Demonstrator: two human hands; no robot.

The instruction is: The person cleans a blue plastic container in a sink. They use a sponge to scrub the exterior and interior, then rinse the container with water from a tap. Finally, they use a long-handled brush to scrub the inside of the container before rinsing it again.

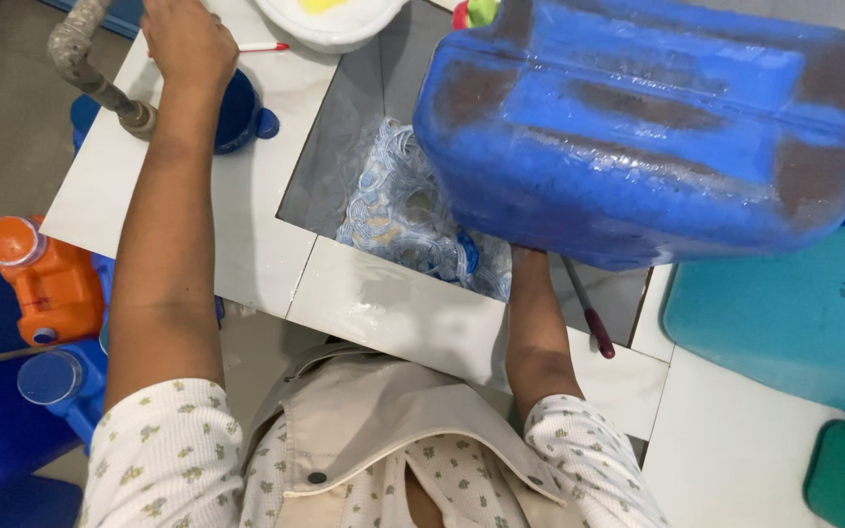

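**A:** Report the left side first. What does the left hand do?

**B:** I see the left hand (188,44) at the far left edge of the counter (246,196), stretched out past a crusted grey tap (85,64). It rests on the rim of a dark blue cup (242,112); the fingers lie beyond the frame top, so I cannot tell whether they clasp it. My reading is that the arm braces there to steady the body. Below the counter's left edge stand an orange bottle (46,279) and blue containers (51,381).

**A:** And the middle?

**B:** A blue-and-white patterned cloth (408,220) lies bunched and wet in the grey sink (344,127), against its near wall.

**A:** The right side?

**B:** A large blue jerrycan (647,127) hangs tilted over the sink's right part, directly above the cloth. The right forearm runs up beneath it; the right hand is hidden behind the can, so I cannot tell its grip, though it presumably supports the underside. A red-handled tool (589,313) lies on the counter's near edge, beside that forearm.
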